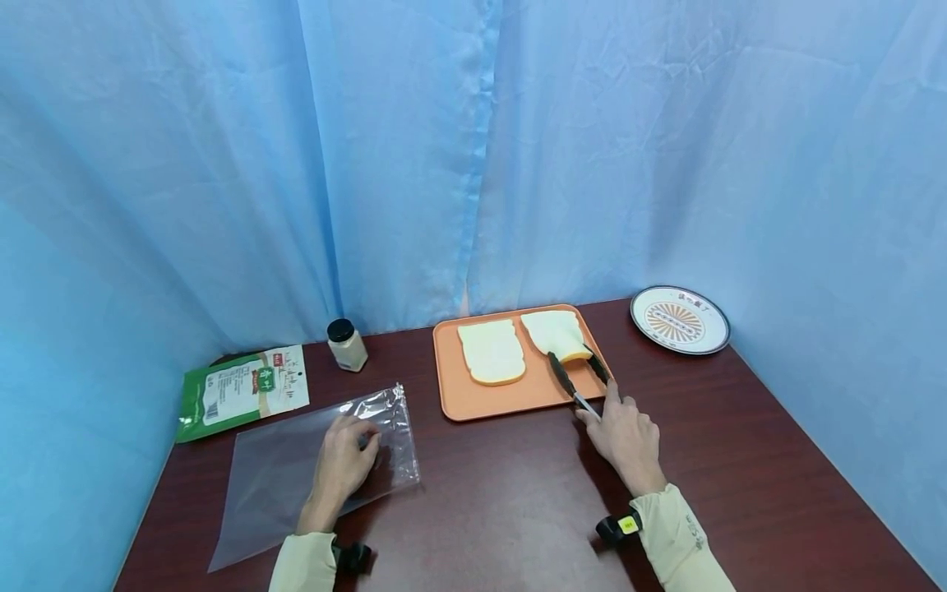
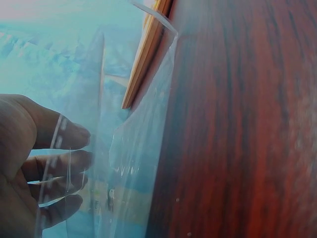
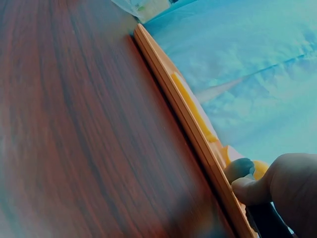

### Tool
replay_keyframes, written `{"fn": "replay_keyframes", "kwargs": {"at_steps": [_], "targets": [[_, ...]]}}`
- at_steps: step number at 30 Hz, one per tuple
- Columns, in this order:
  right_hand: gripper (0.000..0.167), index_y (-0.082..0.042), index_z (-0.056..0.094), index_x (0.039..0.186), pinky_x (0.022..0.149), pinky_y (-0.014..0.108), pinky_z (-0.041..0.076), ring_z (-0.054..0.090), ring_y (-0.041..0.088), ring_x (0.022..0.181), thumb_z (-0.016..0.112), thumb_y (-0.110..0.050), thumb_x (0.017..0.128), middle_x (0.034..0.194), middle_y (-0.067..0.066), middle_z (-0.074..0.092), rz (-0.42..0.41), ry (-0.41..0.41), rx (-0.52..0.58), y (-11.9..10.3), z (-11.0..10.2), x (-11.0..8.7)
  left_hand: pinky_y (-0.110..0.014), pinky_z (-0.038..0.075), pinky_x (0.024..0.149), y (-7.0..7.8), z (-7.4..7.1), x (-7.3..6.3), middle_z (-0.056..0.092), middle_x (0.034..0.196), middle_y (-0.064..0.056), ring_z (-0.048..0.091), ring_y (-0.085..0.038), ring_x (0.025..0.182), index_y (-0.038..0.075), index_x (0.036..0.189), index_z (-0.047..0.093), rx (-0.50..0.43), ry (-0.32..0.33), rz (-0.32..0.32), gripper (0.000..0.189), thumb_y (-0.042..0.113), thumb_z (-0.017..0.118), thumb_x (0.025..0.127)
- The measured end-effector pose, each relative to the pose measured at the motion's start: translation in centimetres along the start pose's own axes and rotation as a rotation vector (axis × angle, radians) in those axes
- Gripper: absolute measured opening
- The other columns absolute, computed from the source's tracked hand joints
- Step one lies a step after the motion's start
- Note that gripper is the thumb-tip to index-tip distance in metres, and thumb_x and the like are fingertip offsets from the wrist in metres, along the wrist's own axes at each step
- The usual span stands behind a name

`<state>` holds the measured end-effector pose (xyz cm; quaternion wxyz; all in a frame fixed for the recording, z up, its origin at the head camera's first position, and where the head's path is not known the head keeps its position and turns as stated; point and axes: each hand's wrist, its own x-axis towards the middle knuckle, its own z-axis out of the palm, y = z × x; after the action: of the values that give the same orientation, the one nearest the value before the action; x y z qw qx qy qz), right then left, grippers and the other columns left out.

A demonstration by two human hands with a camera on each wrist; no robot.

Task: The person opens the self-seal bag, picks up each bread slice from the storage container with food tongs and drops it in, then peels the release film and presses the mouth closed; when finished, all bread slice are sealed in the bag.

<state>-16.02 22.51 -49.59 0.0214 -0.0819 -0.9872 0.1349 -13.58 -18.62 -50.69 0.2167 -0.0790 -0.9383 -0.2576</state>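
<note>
A clear zip bag (image 1: 274, 473) lies on the left, its mouth facing the tray. My left hand (image 1: 348, 456) is over the bag, thumb and fingers curled at its film; in the left wrist view, the film (image 2: 133, 148) overlaps the fingers (image 2: 62, 163) and stands up from the table. My right hand (image 1: 629, 432) grips a pair of tongs (image 1: 565, 378) with black tips. Those tips straddle the near end of the right bread slice (image 1: 555, 330), which looks bent there. Another bread slice (image 1: 491, 352) lies flat beside it on the orange tray (image 1: 473, 404).
Behind the bag lie a green and white packet (image 1: 244, 390) and a small jar (image 1: 348, 347) with a black lid. A round patterned plate (image 1: 681, 321) sits at the back right. Blue curtains (image 1: 399, 164) hang around the dark wooden table (image 1: 488, 510).
</note>
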Motion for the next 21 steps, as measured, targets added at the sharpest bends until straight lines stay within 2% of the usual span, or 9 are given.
{"fn": "replay_keyframes", "kwargs": {"at_steps": [7,14,21], "targets": [[0.082,0.000,0.033,0.151,0.047,0.041,0.044,0.055,0.032,0.057,0.063,-0.050,0.094,0.099,0.029,0.061,-0.064,0.026,-0.016,1.3,-0.5,-0.2,-0.044,0.053,0.073,0.0,0.0,0.0,0.072,0.082,-0.008,0.063,-0.025,0.082,0.006,0.077,0.076,-0.004,-0.001,-0.011,0.007,0.000,0.079,0.075],[0.079,-0.002,0.036,0.150,0.047,0.041,0.044,0.054,0.030,0.055,0.064,-0.049,0.093,0.103,0.029,0.062,-0.123,0.058,-0.006,2.7,-1.1,-0.5,-0.043,0.052,0.071,-0.1,0.1,0.0,0.071,0.080,-0.007,0.063,-0.024,0.080,0.006,0.075,0.075,-0.012,0.023,0.014,0.009,-0.001,0.080,0.073],[0.079,-0.004,0.039,0.149,0.050,0.045,0.047,0.054,0.030,0.057,0.066,-0.049,0.091,0.104,0.029,0.063,-0.165,0.077,-0.026,3.5,-1.8,-1.2,-0.043,0.052,0.074,-0.1,-0.1,0.0,0.072,0.081,-0.008,0.064,-0.024,0.081,0.005,0.077,0.076,-0.016,0.025,0.023,0.010,-0.002,0.080,0.073]]}}
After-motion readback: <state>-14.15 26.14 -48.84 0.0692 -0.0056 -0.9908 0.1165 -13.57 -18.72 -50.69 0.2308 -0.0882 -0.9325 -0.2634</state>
